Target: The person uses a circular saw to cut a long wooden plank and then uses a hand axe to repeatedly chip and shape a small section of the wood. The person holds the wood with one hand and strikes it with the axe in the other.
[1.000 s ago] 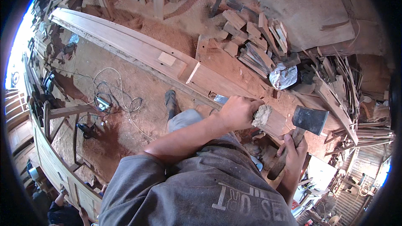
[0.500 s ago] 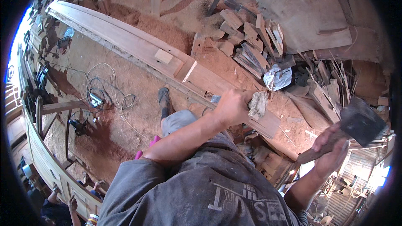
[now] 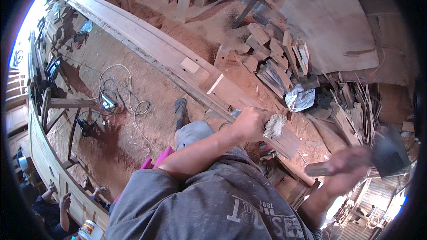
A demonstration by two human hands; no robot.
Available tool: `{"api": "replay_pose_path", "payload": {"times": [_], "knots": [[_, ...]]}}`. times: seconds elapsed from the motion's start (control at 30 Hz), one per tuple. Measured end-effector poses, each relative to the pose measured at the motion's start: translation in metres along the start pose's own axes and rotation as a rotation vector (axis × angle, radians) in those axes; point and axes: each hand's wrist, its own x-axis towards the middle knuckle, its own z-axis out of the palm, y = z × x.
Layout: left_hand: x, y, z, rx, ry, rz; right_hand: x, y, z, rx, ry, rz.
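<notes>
**One hand tool with a pale, frayed, blunt end (image 3: 275, 126) held at the near end of one long, pale wooden board (image 3: 171, 55)**

The left hand (image 3: 253, 123) has its fingers wrapped around the frayed tool, over the board's near end; the tool's lower part is hidden. Well to the right of that end, the blurred right hand (image 3: 349, 164) grips one mallet with a dark, block-shaped head and a brown wooden handle (image 3: 316, 169), its fingers closed around the handle.

Farther along the board lies one small, pale, rectangular wood block (image 3: 190, 65); between it and the left hand, one pale, narrow strip (image 3: 215, 84) crosses the board.

To the board's right are one heap of rough wooden offcuts (image 3: 278, 58), too jumbled to count, and one crumpled, silvery-white bag (image 3: 300, 98).

To its left show one dark-shod foot (image 3: 180, 106), a loosely coiled pale cable (image 3: 130, 80) and two small power tools: one pale green (image 3: 107, 102), one black (image 3: 85, 127). Farther left stands one long, pale wooden panel (image 3: 42, 149), with one co-worker in dark clothing (image 3: 48, 211) beside it.
</notes>
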Motion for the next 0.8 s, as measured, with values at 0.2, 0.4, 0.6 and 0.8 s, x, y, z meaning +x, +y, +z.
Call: {"api": "replay_pose_path", "payload": {"times": [0.2, 0.4, 0.6, 0.8], "knots": [[0.003, -0.009, 0.004, 0.052, -0.002, 0.006, -0.032, 0.091, -0.002, -1.391, -0.505, -0.493], [-0.001, -0.005, 0.000, 0.105, 0.058, -0.002, 0.007, 0.031, -0.022, -0.235, -0.112, 0.174], [0.004, 0.000, 0.005, 0.145, 0.061, 0.036, -0.031, 0.100, -0.018, -1.263, -0.496, -0.410], [-0.009, -0.010, 0.042, 0.454, -0.207, 0.016, -0.033, 0.104, -0.031, -0.640, -0.340, 0.197]]}}
